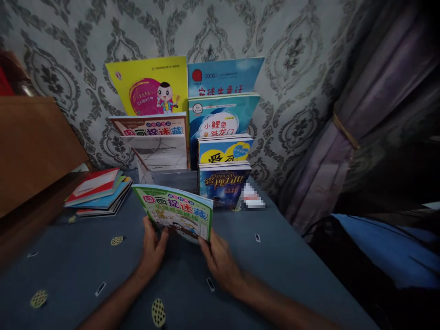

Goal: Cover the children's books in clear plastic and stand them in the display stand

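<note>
I hold a green-covered children's book [175, 210] above the blue tablecloth, tilted up toward me. My left hand [153, 250] grips its lower left edge, fingers curled under it. My right hand [220, 261] grips its lower right corner. Just behind the book stands a tiered rack [172, 178] of children's books: a yellow book [149, 85] and a blue book [223, 75] at the back, then a maze book [151, 128], a fish book [220, 119], a yellow-and-blue book [223, 151] and a dark fantasy book [223, 183] in front.
A stack of thin books [99, 190] lies at the left on the blue patterned tablecloth [85, 261]. A brown wooden board [30, 146] rises at far left. Purple curtains [360, 128] hang at right above a blue surface [388, 243]. Patterned wallpaper is behind.
</note>
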`<action>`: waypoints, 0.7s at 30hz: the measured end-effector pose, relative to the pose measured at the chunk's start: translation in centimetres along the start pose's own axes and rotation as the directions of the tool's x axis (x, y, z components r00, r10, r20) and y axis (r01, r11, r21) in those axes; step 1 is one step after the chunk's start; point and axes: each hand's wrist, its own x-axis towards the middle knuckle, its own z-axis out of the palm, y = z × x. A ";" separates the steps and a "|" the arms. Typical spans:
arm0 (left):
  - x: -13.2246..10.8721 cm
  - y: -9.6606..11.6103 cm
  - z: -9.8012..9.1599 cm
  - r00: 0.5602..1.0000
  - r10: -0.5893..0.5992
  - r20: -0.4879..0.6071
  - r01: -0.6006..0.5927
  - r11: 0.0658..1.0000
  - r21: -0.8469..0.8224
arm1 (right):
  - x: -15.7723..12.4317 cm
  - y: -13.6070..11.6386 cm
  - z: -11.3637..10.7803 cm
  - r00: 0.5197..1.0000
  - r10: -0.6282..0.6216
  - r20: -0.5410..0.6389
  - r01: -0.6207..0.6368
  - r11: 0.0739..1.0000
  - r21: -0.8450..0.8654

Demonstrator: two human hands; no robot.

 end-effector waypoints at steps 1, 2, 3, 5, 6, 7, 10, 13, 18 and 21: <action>0.0 0.2 0.0 1.000 -0.016 0.012 0.016 1.000 -0.010 | 0.0 0.0 0.0 1.000 0.005 0.003 -0.005 1.000 0.006; 0.0 0.5 -0.1 0.999 -0.032 0.021 0.033 0.999 -0.022 | 0.0 0.0 0.0 1.000 0.010 0.005 -0.010 1.000 0.012; 0.1 0.7 -0.1 0.999 -0.044 0.024 0.045 0.998 -0.033 | 0.0 -0.1 0.0 1.000 0.018 0.009 -0.018 1.000 0.019; 0.2 1.3 -0.2 0.998 -0.055 0.008 0.055 0.998 -0.033 | 0.0 -0.2 -0.2 0.999 0.035 0.016 -0.035 0.999 0.032; 0.3 1.5 -0.3 0.998 -0.064 -0.001 0.064 0.998 -0.024 | 0.0 -0.3 -0.2 0.999 0.046 0.016 -0.047 0.998 0.041; 0.4 1.7 -0.4 0.997 -0.078 -0.010 0.078 0.997 -0.013 | 0.1 -0.3 -0.3 0.998 0.057 0.015 -0.057 0.997 0.052; 0.6 2.1 -0.7 0.986 -0.155 -0.054 0.154 0.988 -0.033 | 0.1 -0.6 -0.5 0.997 0.080 0.011 -0.080 0.993 0.091; 0.7 2.3 -0.8 0.966 -0.241 -0.091 0.228 0.965 -0.129 | 0.1 -0.9 -0.6 0.995 0.101 -0.018 -0.099 0.988 0.116; 0.6 2.6 -0.9 0.959 -0.279 -0.056 0.266 0.950 -0.164 | 0.3 -1.2 -0.7 0.988 0.153 -0.035 -0.143 0.969 0.200; 0.4 2.7 -0.9 0.952 -0.300 -0.067 0.287 0.944 -0.160 | 0.4 -1.3 -0.8 0.981 0.190 -0.027 -0.178 0.954 0.241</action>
